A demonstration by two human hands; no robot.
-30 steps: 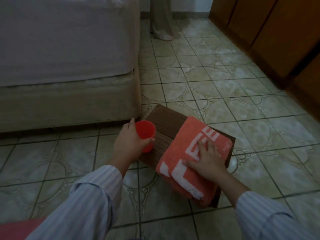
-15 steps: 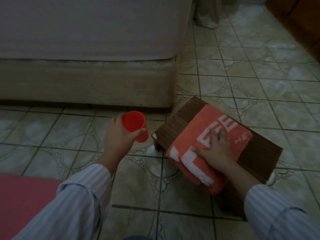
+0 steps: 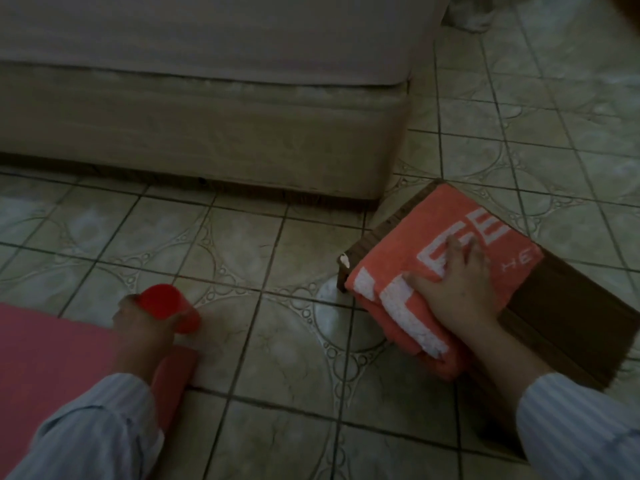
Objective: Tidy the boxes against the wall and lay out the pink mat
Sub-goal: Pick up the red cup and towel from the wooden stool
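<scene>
Beside the bed — left hand grips red cup, right hand flat on towel.

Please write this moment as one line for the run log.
left hand: holds red cup | right hand: rests on folded towel | pink mat: on floor

Our left hand holds a red cup above the pink mat's edge; our right hand presses a folded orange towel onto a brown wooden box beside the bed.
</scene>
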